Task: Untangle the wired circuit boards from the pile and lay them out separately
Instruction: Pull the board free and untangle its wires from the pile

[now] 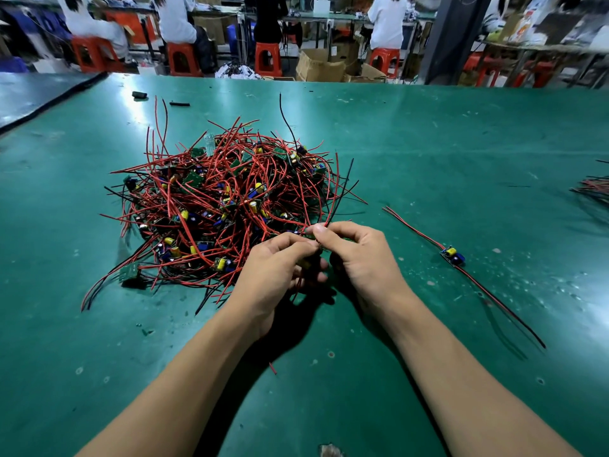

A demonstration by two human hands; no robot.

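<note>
Head view: left hand (280,268) gripping wired board (309,263) (mostly hidden by fingers) at near edge of pile (224,199). Right hand (359,255) pinching its wires (327,222). Separated board (453,255) lying right of pile.

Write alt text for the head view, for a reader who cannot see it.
The left hand and right hand pinch wires at the near edge of a tangled pile of red-wired circuit boards on a green table. One separated board lies to their right.
</note>
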